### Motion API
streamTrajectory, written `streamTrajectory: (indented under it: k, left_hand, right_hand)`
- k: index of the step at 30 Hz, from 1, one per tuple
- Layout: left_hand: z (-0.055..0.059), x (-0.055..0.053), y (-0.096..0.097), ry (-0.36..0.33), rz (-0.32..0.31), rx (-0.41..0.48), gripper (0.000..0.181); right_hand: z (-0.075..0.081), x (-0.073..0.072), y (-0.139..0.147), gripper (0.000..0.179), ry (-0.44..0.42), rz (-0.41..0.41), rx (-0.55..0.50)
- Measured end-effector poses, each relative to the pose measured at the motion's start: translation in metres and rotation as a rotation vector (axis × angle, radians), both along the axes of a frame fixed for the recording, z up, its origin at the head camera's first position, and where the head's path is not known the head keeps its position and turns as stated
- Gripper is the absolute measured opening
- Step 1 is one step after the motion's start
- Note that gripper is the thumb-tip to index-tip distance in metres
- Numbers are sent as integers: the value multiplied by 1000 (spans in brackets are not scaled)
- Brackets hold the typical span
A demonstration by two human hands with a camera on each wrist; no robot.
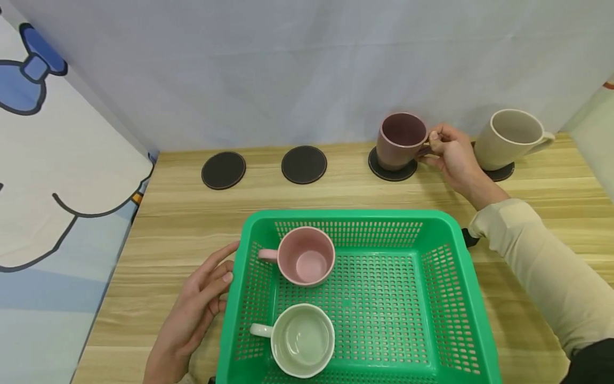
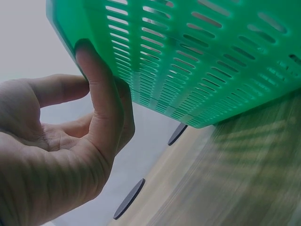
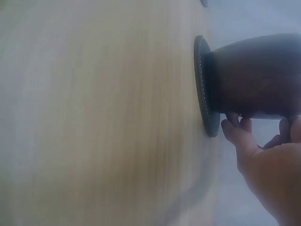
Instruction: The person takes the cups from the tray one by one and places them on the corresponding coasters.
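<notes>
My right hand (image 1: 455, 157) pinches the handle of a dark mauve mug (image 1: 398, 152), which stands upright on a round black coaster (image 1: 393, 174). From the side, the right wrist view shows the mug's base (image 3: 216, 82) on the stitched coaster (image 3: 202, 84), fingers at the handle. My left hand (image 1: 196, 309) rests against the outer left side of a green plastic basket (image 1: 451, 218), its fingertips (image 2: 87, 49) touching just at the rim. Inside the basket, on the left, are a pink mug (image 1: 307, 256) and a pale green mug (image 1: 303, 341), handles pointing left.
To the right of my right hand, a tall beige mug (image 1: 510, 138) stands on another black coaster (image 1: 501, 173). Two bare black coasters (image 1: 223, 170) lie along the table's back edge, left of the mauve mug. A pale cloth wall (image 1: 288, 80) rises behind the wooden table (image 1: 158, 229).
</notes>
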State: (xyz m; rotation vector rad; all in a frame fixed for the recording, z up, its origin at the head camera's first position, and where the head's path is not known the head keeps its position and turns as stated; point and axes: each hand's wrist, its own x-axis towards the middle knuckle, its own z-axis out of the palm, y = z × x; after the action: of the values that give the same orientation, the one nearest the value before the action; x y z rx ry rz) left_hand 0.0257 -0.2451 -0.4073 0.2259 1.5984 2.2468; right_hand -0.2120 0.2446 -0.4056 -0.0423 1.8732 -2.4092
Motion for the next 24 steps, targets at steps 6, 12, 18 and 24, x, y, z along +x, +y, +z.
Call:
streamTrajectory:
  k: [6,12,18,24]
  left_hand:
    - [-1,0,0,5,-4,3,54]
    - [-2,1,1,6,-1,6,54]
    - [-1,1,1,2,0,4,54]
    - [0,1,1,0,3,-6,54]
  right_hand:
    - [-1,0,1,23,-8,2,-1]
    - [-2,-2,1,24,-1,7,2]
    - [-3,-3,2,24,-3,17,-9]
    - [-2,-4,2,21,-5,34,3]
